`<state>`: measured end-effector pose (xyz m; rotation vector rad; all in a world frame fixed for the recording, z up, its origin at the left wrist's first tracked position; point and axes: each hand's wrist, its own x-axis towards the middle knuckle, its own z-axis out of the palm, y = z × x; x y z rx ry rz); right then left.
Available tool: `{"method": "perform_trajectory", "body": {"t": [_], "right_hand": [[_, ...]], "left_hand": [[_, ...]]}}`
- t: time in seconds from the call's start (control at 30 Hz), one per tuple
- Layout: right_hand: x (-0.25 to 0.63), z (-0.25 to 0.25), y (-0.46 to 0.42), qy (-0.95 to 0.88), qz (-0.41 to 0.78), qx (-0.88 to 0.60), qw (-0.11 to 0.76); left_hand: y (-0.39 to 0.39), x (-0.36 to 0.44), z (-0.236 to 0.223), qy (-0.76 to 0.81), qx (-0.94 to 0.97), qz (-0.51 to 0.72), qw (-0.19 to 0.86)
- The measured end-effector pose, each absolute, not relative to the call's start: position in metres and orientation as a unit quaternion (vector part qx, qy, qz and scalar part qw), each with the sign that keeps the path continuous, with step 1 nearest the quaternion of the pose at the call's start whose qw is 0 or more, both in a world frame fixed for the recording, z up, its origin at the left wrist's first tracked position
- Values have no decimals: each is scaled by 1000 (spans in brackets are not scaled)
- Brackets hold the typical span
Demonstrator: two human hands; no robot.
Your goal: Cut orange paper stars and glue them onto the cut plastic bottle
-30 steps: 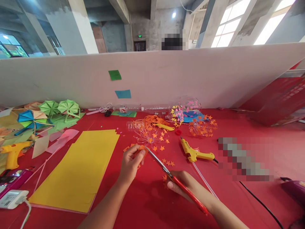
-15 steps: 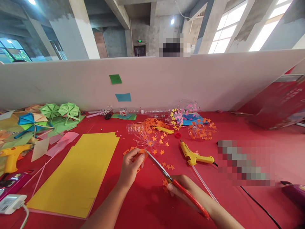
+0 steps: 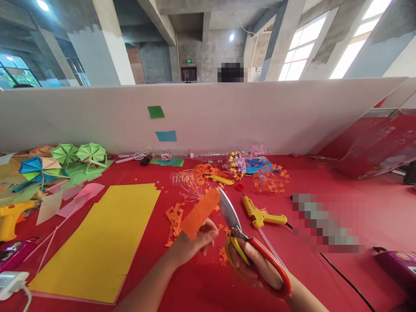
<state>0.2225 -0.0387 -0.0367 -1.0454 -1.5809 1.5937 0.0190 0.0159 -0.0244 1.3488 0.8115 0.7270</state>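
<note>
My left hand [image 3: 196, 242] is closed on a strip of orange paper [image 3: 202, 211], its broad face tilted up and its far end close to the scissor tips. In my right hand [image 3: 256, 264] are scissors [image 3: 230, 212] with one red and one yellow handle loop. Their blades point up and away, close together, just right of the paper. Orange paper scraps with cut-outs [image 3: 174, 219] lie left of my left hand. Small orange paper stars [image 3: 222, 256] rest on the red table between my hands. Beyond the strip, a cut clear plastic bottle [image 3: 191, 190] is partly covered.
A stack of yellow paper [image 3: 97, 242] lies left. To the right is a yellow glue gun [image 3: 260, 216] with a cord. Star-covered plastic pieces [image 3: 271, 180] and a yellow cutter [image 3: 222, 179] lie further back. Folded green paper umbrellas [image 3: 91, 152] stand far left, before a white partition [image 3: 208, 112].
My left hand has turned, bringing the orange strip into full view. The scissors have moved away from the paper, blades now steeper. The view has shifted slightly.
</note>
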Motion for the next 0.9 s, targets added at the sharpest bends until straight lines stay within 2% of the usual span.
{"method": "perform_trajectory", "body": {"t": [0.07,0.13,0.23,0.43,0.9], "right_hand": [[220,-32,-40,-599,604,-421,313],[215,-25,-41,-599,583,-461,298],[208,-18,-42,-614,567,-469,286],[203,-22,-39,-648,574,-427,261],[193,-16,-49,-621,573,-465,264]], "left_hand": [[10,21,-26,329,602,304,661],[7,20,-26,335,594,354,640],[5,17,-27,389,570,451,565],[3,14,-27,497,521,484,498],[1,20,-39,488,462,497,549]]}}
